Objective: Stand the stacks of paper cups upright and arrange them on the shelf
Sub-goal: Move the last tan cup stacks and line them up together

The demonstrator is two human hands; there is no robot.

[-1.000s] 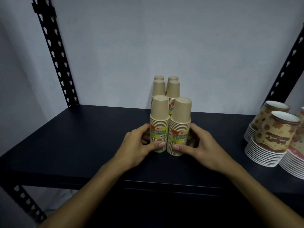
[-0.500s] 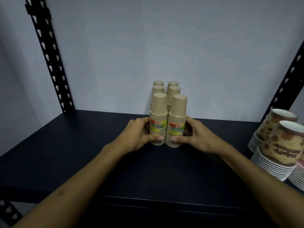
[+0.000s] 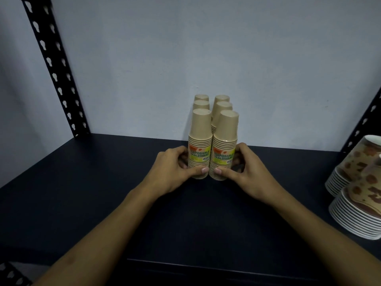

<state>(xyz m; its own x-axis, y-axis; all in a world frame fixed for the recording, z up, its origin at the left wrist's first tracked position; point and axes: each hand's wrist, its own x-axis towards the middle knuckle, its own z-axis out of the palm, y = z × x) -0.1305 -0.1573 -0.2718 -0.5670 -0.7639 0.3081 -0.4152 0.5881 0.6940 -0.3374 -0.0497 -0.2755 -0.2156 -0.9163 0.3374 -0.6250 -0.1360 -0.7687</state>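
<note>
Since a second ago the two front stacks have slid back across the shelf (image 3: 86, 195) with both hands around them, closing up on the four stacks behind. The dark shelf spans the view, with a pale wall (image 3: 206, 58) behind it and perforated black posts (image 3: 55, 73) at its rear corners. At the far right, patterned cups (image 3: 358, 182) sit upside down in nested stacks. Six tan cup stacks stand upside down in two rows of three, running from mid-shelf back to the wall. The left hand (image 3: 171, 172) grips the left front stack (image 3: 201, 141), thumb across its lower rims. The right hand (image 3: 249, 172) grips the right front stack (image 3: 225, 143) the same way. The two front stacks touch side by side, each with a yellow label facing forward.
</note>
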